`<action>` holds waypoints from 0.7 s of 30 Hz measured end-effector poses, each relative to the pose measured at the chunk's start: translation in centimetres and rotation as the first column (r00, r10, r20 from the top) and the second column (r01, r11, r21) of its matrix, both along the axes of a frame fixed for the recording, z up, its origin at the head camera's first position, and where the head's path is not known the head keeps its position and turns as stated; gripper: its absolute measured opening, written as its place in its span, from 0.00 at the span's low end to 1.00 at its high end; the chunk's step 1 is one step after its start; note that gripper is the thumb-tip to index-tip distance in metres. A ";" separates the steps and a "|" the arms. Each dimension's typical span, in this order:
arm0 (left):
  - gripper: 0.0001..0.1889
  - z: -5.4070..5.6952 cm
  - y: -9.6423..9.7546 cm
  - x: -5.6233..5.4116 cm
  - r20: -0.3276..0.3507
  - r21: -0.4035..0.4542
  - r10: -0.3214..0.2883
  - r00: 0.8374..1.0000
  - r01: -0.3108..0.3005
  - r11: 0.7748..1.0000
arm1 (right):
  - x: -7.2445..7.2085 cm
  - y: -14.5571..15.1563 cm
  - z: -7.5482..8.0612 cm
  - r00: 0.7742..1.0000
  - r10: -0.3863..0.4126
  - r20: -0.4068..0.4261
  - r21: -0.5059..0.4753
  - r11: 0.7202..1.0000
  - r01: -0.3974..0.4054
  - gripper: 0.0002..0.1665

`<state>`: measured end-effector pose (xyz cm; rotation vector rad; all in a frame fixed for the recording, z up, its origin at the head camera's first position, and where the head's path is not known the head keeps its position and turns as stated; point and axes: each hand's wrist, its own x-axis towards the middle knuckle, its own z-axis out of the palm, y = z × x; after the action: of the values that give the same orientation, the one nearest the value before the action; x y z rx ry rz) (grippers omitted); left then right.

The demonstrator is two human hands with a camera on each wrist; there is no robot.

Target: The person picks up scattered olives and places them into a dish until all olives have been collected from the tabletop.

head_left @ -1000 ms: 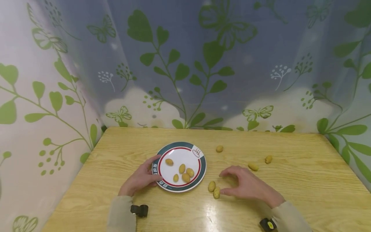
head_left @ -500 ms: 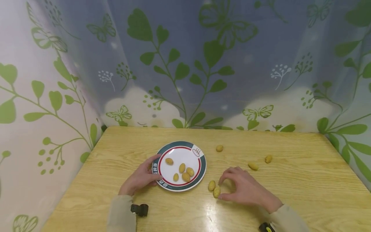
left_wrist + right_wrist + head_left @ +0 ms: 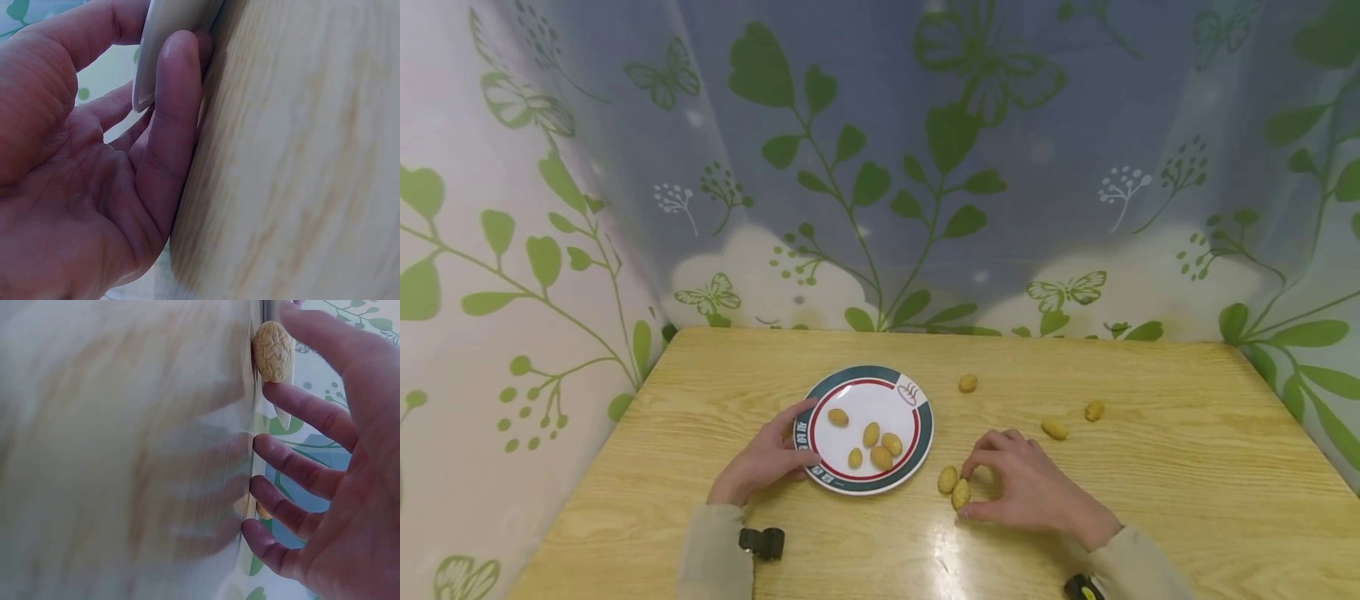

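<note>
My left hand [image 3: 763, 462] grips the left rim of a round white plate [image 3: 891, 396] with a dark green border and a red ring, thumb over the rim. In the left wrist view, fingers curl at the edge of the plate [image 3: 178, 37]. Several wrinkled yellow ovals, like dried fruit or nuts, lie on the plate. Right of it, my right hand [image 3: 1030, 483] pinches one wrinkled yellow oval [image 3: 961, 495] between thumb and index finger. Another wrinkled oval [image 3: 947, 479] lies against it. The right wrist view shows the pinched oval [image 3: 274, 353] low at the table, other fingertips touching the surface.
Three more ovals lie on the wooden table [image 3: 1165, 467]: one behind the right hand [image 3: 967, 383] and two farther right, a longer one [image 3: 1055, 429] and a rounder one [image 3: 1094, 410]. A leaf-patterned curtain [image 3: 880, 208] hangs along the table's back edge and left side.
My right hand has moved slightly left, and its thumb and index finger have closed in on the nearer oval. The left hand and plate have stayed put.
</note>
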<state>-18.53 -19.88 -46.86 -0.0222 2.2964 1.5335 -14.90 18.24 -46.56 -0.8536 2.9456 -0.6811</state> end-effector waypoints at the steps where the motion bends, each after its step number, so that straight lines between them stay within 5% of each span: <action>1: 0.44 0.0 0.0 0.0 0.002 0.002 0.007 1.000 -0.007 1.000 | 0.0 -0.1 0.0 1.000 0.000 -0.002 0.001 1.000 0.000 0.20; 21: 0.45 -0.2 -0.2 0.0 0.005 0.020 0.001 1.000 -0.001 1.000 | -0.1 0.3 0.4 0.999 0.035 0.001 -0.043 0.998 -0.035 0.17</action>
<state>-18.50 -20.09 -47.01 -0.0224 2.2772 1.5546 -15.04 18.53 -46.17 -0.9055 2.9172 -0.7451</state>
